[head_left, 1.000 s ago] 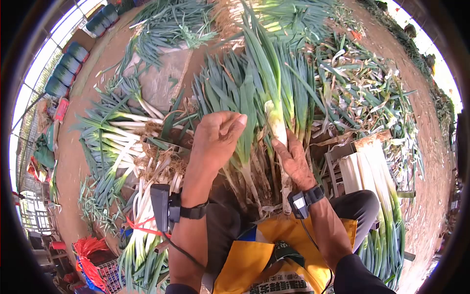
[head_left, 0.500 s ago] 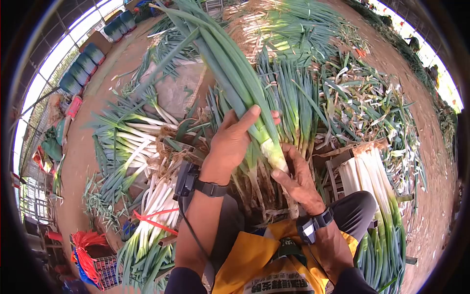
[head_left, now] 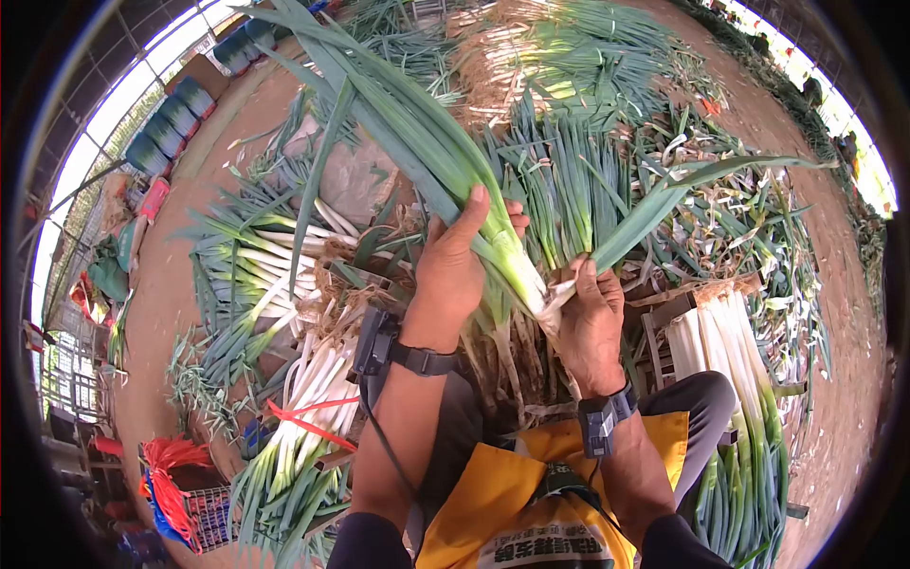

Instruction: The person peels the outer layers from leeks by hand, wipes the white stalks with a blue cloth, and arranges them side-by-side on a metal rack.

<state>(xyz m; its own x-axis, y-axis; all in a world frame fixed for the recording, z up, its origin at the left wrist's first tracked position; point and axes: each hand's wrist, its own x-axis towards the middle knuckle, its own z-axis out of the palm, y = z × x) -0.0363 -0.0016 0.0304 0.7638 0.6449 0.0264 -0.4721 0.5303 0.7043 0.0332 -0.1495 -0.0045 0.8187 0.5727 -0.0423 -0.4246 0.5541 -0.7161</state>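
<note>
A large green onion stalk (head_left: 427,123) slants from the upper left down to the middle, its pale base near my right hand. My left hand (head_left: 460,256) is wrapped round its shaft, thumb on top. A single outer leaf (head_left: 654,213), bent away to the right, is pinched at its pale lower end by my right hand (head_left: 592,318), close beside the stalk's base. Just beyond my hands, more onions (head_left: 569,190) stand upright in a bunch, and roots with soil on them hang below.
White-stemmed onions (head_left: 275,266) lie in heaps at the left, some tied with red ribbon (head_left: 318,422). Trimmed onions (head_left: 720,351) rest on a rack at the right. Peeled leaves (head_left: 720,209) litter the ground. A basket (head_left: 209,517) with red ties stands lower left.
My right hand has moved slightly up and right and now holds a leaf pulled away from the stalk. The stalk has tilted further left, still in my left hand.
</note>
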